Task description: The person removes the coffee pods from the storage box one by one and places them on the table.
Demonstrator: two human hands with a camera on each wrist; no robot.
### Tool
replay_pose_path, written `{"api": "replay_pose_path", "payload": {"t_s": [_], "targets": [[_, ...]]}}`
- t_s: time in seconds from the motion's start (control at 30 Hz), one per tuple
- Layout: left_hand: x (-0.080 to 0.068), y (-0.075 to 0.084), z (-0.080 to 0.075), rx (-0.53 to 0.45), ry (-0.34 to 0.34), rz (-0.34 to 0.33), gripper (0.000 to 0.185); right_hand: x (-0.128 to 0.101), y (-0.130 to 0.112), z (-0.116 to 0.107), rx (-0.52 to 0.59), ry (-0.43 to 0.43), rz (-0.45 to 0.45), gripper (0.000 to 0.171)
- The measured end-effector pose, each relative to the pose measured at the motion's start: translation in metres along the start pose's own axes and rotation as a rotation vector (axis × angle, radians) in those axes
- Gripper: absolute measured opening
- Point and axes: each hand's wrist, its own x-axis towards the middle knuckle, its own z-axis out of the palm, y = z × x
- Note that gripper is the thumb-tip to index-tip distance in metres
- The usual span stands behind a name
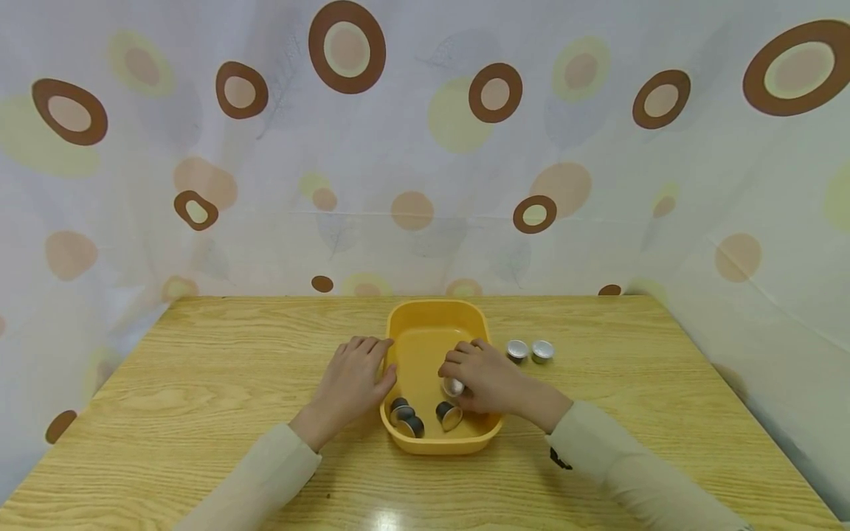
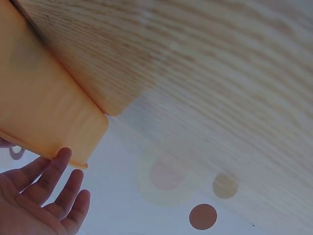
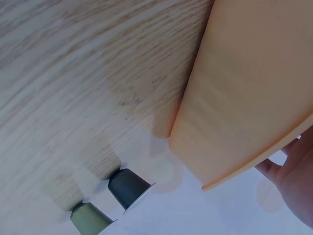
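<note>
My left hand point(image 1: 355, 372) holds the left rim of a yellow plastic tray point(image 1: 434, 447). In the left wrist view its fingers point(image 2: 62, 154) are at the outside of the wall, with the thumb past the rim. Inside the tray, near its right wall, my right hand point(image 1: 488, 376) grips a coffee capsule point(image 1: 454, 386) whose silver lid shows below the fingers. Dark capsules lie in the tray's near end: two together at the left, one capsule point(image 1: 448, 416) close to the right hand. The right fingertips are mostly hidden in the right wrist view.
Just right of the tray, a black capsule point(image 3: 128, 188) and a green capsule point(image 3: 90, 219) stand side by side on the wooden table point(image 1: 232, 383), silver lids up. A patterned curtain point(image 1: 412, 169) hangs behind the table and along its sides.
</note>
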Motion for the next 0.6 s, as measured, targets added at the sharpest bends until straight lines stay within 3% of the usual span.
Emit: {"api": "replay_pose_path", "payload": {"t_s": [0.3,0.6], "targets": [[0.000,0.000,0.000,0.005,0.010,0.014,0.036,-0.004,0.007,-0.005,0.041,0.035,0.033,0.031],[0.000,0.000,0.001,0.002,0.002,0.009,0.037,-0.007,0.012,-0.016,0.088,0.013,0.121,0.036]]}}
